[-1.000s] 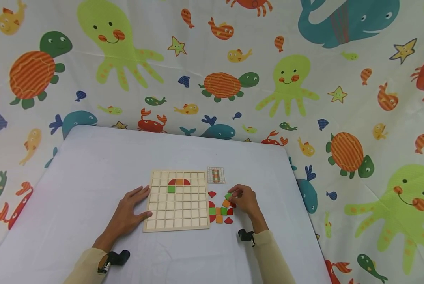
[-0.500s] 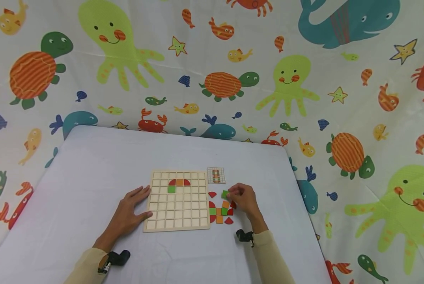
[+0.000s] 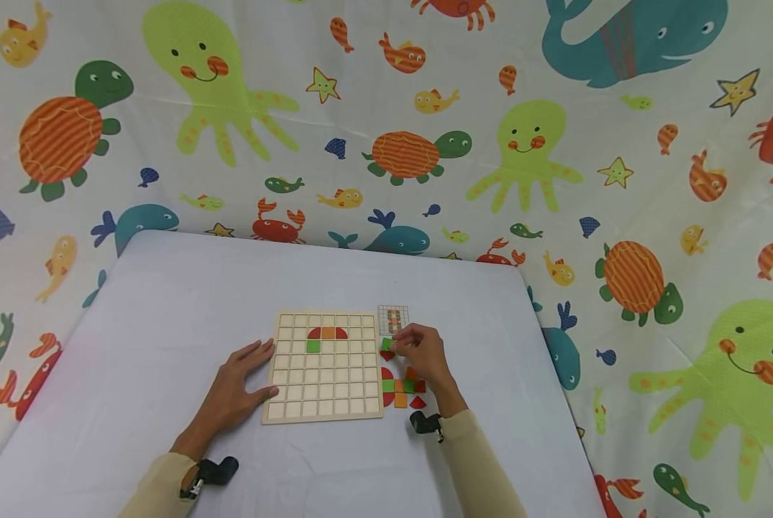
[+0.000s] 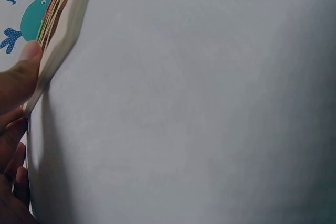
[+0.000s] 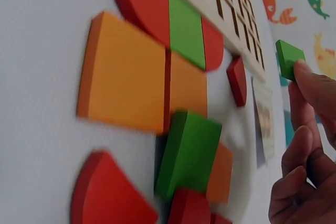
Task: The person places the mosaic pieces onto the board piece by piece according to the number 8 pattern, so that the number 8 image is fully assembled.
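Between thumb and fingertips my right hand (image 3: 423,351) pinches a green square tile (image 5: 290,59), held above the table just right of the wooden grid board (image 3: 325,380). My left hand (image 3: 234,385) rests along the board's left edge, fingers straight and thumb touching the frame, as the left wrist view also shows. Near the board's top sit a red quarter-round, an orange square tile (image 3: 327,332) and another red quarter-round in a row. Below the left one lies a green square tile (image 3: 313,346).
Loose tiles lie right of the board: orange squares (image 5: 123,72), green squares (image 5: 191,153) and red quarter-rounds (image 5: 113,192), some overlapping. A small pattern card (image 3: 393,316) lies by the board's upper right corner. A sea-animal cloth hangs behind the white table (image 3: 231,280).
My right hand has lifted the green square tile from the loose pile and carried it left and up, towards the board's right edge. The left hand has stayed in place.
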`<state>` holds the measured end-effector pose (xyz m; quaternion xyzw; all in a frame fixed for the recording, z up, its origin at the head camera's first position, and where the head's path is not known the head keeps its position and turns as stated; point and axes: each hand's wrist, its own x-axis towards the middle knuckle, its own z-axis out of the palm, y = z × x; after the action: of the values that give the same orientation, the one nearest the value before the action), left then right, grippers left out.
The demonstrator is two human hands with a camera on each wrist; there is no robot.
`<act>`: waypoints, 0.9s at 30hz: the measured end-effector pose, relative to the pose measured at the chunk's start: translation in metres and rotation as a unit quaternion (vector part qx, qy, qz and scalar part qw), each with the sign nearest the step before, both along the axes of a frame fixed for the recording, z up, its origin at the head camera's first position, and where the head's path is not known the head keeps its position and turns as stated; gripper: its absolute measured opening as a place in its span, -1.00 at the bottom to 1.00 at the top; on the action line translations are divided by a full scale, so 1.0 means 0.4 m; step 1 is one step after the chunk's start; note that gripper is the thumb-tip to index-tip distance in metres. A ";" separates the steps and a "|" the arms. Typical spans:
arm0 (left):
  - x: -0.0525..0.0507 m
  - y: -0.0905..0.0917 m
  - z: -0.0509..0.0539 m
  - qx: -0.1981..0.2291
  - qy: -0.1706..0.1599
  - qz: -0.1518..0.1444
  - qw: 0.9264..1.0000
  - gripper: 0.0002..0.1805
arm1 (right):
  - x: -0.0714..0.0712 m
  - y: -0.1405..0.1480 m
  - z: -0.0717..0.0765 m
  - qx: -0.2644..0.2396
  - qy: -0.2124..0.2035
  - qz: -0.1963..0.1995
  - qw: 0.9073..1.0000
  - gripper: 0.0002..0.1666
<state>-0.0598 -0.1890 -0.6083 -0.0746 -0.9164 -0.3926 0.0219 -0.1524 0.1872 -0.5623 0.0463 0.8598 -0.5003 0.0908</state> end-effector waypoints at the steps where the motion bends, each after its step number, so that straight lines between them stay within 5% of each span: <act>1: 0.000 0.000 0.000 0.000 -0.002 0.000 1.000 -0.04 | -0.001 -0.008 0.000 -0.002 0.003 0.005 1.000 -0.90; 11: -0.003 -0.003 -0.002 0.001 -0.016 0.002 1.000 -0.04 | -0.003 -0.093 0.001 0.004 0.042 0.053 0.998 -0.88; 27: -0.005 -0.001 0.000 0.000 -0.012 -0.001 1.000 -0.04 | -0.009 -0.212 -0.023 0.060 0.056 0.063 0.995 -0.88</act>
<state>-0.0616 -0.1893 -0.6084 -0.0707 -0.9166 -0.3933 0.0106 -0.1559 0.1023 -0.5717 -0.0306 0.8934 -0.4427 0.0705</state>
